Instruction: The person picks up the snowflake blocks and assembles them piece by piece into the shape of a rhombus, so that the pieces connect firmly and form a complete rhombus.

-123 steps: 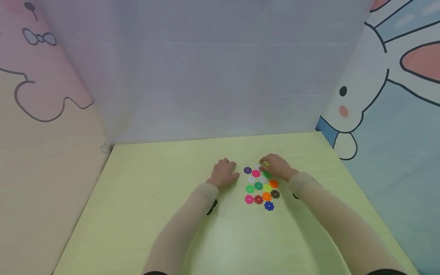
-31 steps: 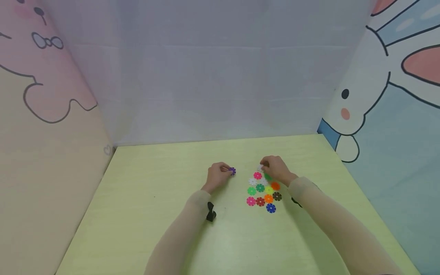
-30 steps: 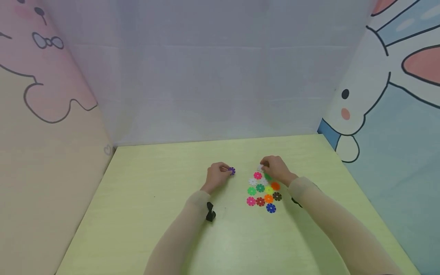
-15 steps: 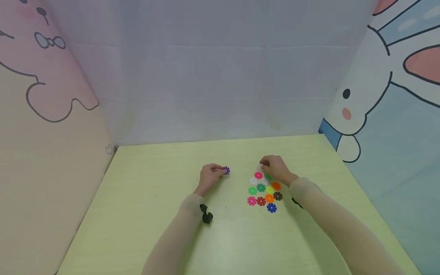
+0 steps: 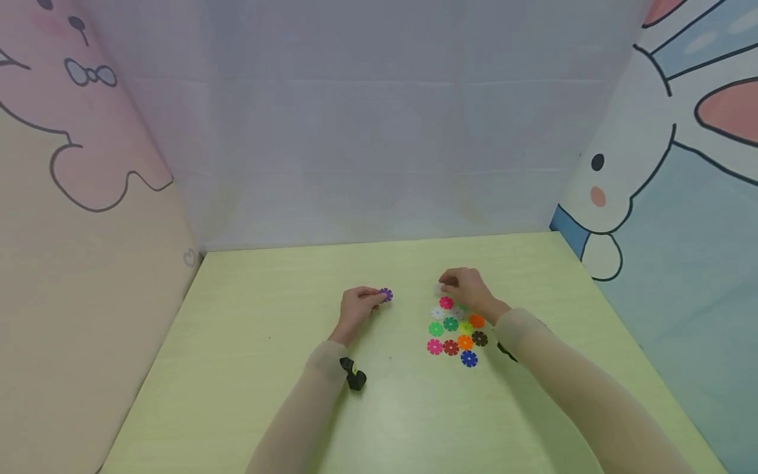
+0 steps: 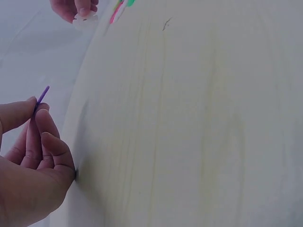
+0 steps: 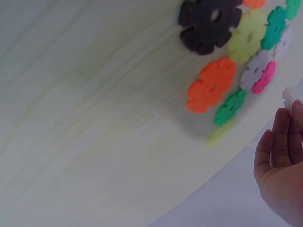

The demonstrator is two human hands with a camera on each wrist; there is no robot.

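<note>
My left hand (image 5: 357, 308) pinches a purple notched snowflake disc (image 5: 387, 295) between thumb and fingertips, left of the group of discs. In the left wrist view, that purple disc (image 6: 42, 95) appears edge-on. My right hand (image 5: 468, 288) pinches a white snowflake disc (image 5: 439, 288) at the far end of the group; the same white disc (image 7: 289, 96) shows partly at the right edge of the right wrist view. Under and beside the right hand lie a pink disc (image 5: 446, 302) and an orange disc (image 7: 211, 85). The two held discs are apart.
Several more snowflake discs lie in loose rows on the pale table (image 5: 266, 395), among them a blue disc (image 5: 469, 358), a dark brown disc (image 5: 479, 338) and a red disc (image 5: 451, 347). A curtain wall (image 5: 355, 158) stands behind the table.
The purple disc, earlier flat on the table, is now in my left hand, which has drawn away leftward. My right hand, now pinching the white disc, has shifted slightly left.
</note>
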